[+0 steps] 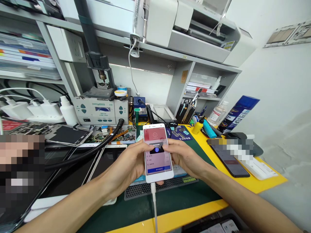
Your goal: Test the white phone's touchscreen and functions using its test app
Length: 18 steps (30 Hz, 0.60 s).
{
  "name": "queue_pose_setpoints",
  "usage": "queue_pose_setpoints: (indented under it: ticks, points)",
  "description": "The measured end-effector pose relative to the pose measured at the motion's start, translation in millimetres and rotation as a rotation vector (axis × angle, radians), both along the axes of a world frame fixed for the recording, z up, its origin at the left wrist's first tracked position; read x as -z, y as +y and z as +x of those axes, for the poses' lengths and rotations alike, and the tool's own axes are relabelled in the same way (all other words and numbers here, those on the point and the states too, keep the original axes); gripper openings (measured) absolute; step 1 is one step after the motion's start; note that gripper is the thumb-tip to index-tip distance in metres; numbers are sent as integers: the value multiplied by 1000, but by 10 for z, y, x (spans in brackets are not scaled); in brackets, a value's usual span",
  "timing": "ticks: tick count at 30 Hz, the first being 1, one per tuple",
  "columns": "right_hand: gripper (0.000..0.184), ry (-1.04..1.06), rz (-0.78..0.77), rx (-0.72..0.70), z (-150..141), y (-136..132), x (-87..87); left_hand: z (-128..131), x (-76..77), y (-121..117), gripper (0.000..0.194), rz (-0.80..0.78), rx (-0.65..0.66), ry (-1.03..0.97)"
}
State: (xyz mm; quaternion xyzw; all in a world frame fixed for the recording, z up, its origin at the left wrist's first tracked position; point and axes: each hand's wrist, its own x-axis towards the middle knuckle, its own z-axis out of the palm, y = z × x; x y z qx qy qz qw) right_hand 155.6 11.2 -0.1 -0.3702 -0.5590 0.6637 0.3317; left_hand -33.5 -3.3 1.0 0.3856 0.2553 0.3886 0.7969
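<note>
A white smartphone (pixel 159 174) stands upright between my hands, its lit screen facing me with a pinkish page, a sad-face icon and a dark pop-up. My left hand (pixel 136 158) grips its left edge, the thumb resting over the screen. On the right edge my right hand (pixel 181 153) is wrapped around it, that thumb also on the screen near the pop-up. A white charging cable (pixel 154 197) is plugged into the phone's bottom end and runs down towards me. Most of my fingers are hidden behind the phone.
A green work mat (pixel 116 213) lies on the yellow table, with a black perforated strip (pixel 138 191) under my hands. Dark-screened devices (pixel 107 161) lie to the left; a soldering station (pixel 97 110) stands behind. Another phone (pixel 230 160) and bottles (pixel 198 126) are at the right.
</note>
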Motion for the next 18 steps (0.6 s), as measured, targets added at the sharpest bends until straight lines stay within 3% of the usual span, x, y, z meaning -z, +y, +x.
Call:
queue_pose_setpoints:
  ticks: [18]
  points:
    - [38,3,-37,34,-19,0,3,15,-13,-17,35,-35,-31,14]
